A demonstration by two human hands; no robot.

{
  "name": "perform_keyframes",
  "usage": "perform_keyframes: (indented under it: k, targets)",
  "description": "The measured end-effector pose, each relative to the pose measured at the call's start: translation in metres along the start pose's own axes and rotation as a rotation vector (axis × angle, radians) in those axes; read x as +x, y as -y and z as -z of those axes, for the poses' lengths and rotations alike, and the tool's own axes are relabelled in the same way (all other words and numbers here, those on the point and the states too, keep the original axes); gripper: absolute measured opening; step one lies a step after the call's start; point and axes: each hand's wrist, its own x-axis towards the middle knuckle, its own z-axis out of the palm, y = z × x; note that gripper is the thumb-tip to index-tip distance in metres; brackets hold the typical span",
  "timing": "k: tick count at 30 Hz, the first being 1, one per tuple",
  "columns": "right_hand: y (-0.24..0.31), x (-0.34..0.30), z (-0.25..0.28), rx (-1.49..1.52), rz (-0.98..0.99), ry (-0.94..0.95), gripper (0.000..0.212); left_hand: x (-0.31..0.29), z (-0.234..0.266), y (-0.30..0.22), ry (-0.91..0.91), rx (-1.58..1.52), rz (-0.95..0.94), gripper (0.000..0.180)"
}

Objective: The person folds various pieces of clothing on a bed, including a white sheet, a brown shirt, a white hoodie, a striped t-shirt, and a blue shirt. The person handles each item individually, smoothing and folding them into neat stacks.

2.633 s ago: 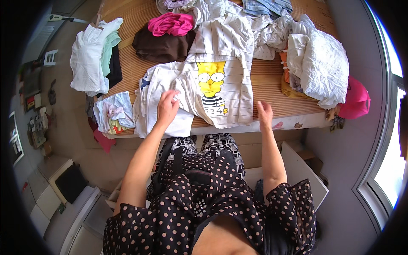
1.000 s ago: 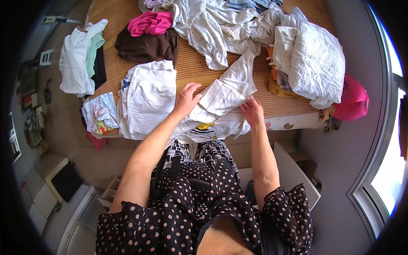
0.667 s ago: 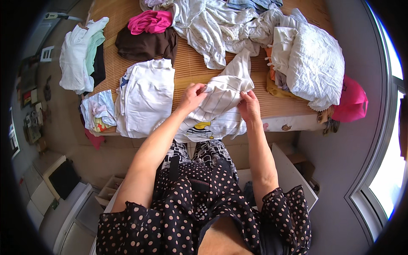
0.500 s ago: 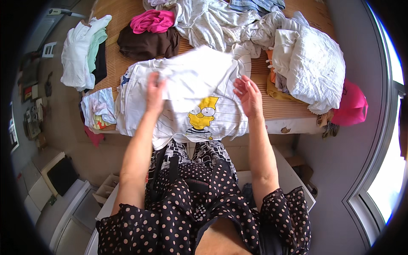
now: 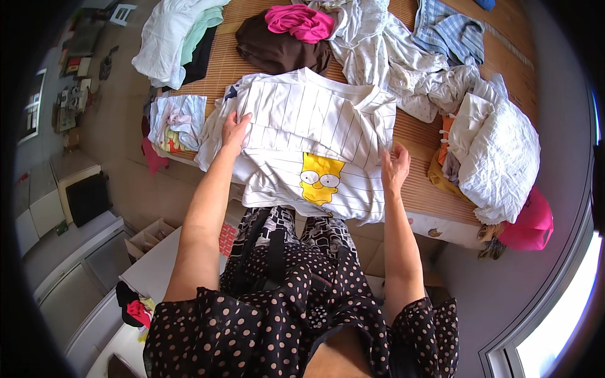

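A white pinstriped T-shirt (image 5: 283, 129) with a yellow cartoon face printed on it lies in front of me, its upper part in loose layers, its lower part hanging over the table's front edge. My left hand (image 5: 236, 131) rests on its left side, fingers stretched out and thumb apart. At the shirt's right edge is my right hand (image 5: 395, 166), its fingers bent and closed on the fabric; the fingertips are partly hidden. Other white cloth shows beneath the shirt's left side.
The ribbed mat (image 5: 425, 183) covers the table. Behind the shirt are a brown cloth bundle (image 5: 277, 51), a pink cloth (image 5: 301, 22) and a crumpled dotted white cloth (image 5: 372, 47). Folded clothes (image 5: 179, 120) lie left, a white cloth pile (image 5: 501, 151) right, near the wall.
A blurred white part of the fabric in motion has settled onto the shirt. My left hand has come down on its left side; my right hand has gone from open to closed at its right edge.
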Motion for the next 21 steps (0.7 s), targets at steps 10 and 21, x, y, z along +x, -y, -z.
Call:
perform_keyframes:
  k: [10,21]
  targets:
    - [-0.008,0.064,-0.004,0.523,-0.133,-0.053,0.017,-0.010,0.003,-0.024,0.158,-0.200,-0.173,0.021]
    - [-0.067,-0.038,0.064,0.473,-0.184,-0.174,0.030,-0.079,0.037,0.050,0.189,-0.023,-0.087,0.020]
